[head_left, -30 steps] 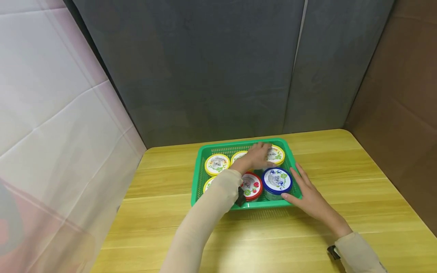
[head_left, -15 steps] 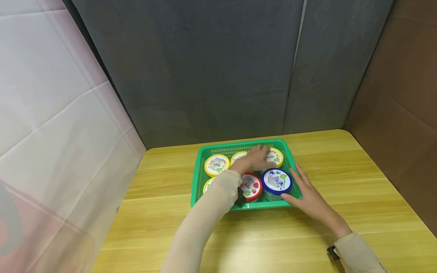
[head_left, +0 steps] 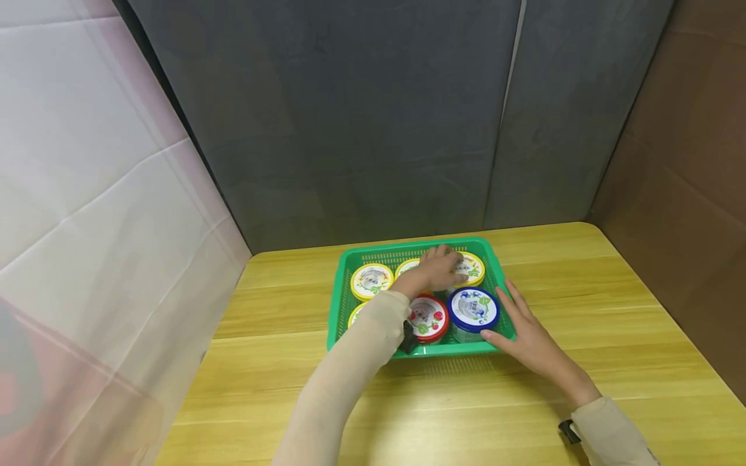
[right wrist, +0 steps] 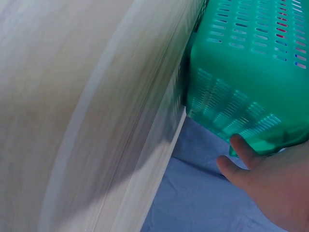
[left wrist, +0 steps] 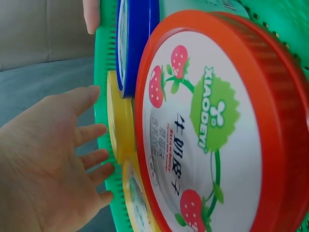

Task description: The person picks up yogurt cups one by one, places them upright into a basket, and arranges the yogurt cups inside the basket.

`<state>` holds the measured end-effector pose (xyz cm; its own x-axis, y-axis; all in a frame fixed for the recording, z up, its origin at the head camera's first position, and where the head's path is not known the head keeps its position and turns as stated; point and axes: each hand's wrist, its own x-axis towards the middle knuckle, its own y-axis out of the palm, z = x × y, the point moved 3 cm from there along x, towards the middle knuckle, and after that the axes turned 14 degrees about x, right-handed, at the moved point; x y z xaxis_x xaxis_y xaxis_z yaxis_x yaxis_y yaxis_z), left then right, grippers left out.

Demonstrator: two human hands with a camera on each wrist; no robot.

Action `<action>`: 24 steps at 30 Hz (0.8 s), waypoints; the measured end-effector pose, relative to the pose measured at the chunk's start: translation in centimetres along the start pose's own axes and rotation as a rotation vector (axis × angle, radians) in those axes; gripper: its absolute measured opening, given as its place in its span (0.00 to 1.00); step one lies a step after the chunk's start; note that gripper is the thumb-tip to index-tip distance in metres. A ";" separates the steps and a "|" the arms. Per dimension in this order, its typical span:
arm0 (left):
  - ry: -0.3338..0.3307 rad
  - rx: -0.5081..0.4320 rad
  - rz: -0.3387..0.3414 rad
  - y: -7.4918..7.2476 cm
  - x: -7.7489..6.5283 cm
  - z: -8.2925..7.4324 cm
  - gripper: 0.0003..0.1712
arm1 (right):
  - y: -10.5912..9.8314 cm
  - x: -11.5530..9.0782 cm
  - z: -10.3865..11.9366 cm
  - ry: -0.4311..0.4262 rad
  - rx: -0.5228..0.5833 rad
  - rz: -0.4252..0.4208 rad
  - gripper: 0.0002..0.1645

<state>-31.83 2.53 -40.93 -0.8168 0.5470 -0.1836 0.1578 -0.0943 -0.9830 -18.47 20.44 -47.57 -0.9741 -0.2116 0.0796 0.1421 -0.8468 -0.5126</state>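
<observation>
My left hand reaches across the green basket, above the jars at its back. In the left wrist view its fingers are spread, with nothing held, near a yellow-lidded jar. That jar stands in the back right corner. In front of it is a blue-lidded jar, and left of that a red-lidded jar with strawberries on its label. My right hand rests at the basket's right rim, fingers extended. In the right wrist view, the right fingers lie by the perforated side.
More yellow-lidded jars, one at the back left, stand in the basket, partly hidden by my left arm. The wooden table meets a dark grey panel behind, with a white cloth at left and a brown panel at right.
My left hand has shifted very slightly above the back right yellow-lidded jar. That jar sits slightly lower and further left than a second ago. The right hand has stayed at the rim.
</observation>
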 end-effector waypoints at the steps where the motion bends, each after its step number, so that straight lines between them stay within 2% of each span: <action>1: -0.003 -0.003 -0.002 0.0 -0.1 0.1 0.32 | 0.0 0.1 0.0 0.001 -0.002 0.002 0.59; 5: 0.003 -0.001 -0.018 -0.6 -0.6 0.2 0.34 | -0.2 0.2 0.0 0.003 -0.021 0.011 0.59; 10: 0.035 0.009 -0.061 -2.2 -2.3 0.3 0.36 | -0.9 0.5 0.1 -0.005 -0.092 0.014 0.59; 16: 0.087 -0.009 -0.118 -3.7 -5.3 1.4 0.37 | -1.7 0.7 0.4 0.013 -0.158 0.022 0.61; 20: 0.103 -0.029 -0.172 -3.8 -7.8 2.9 0.37 | -2.0 0.6 0.6 0.021 -0.170 0.034 0.62; 24: 0.095 -0.010 -0.217 -3.4 -10.3 4.5 0.38 | -2.6 0.6 1.1 0.007 -0.192 0.039 0.62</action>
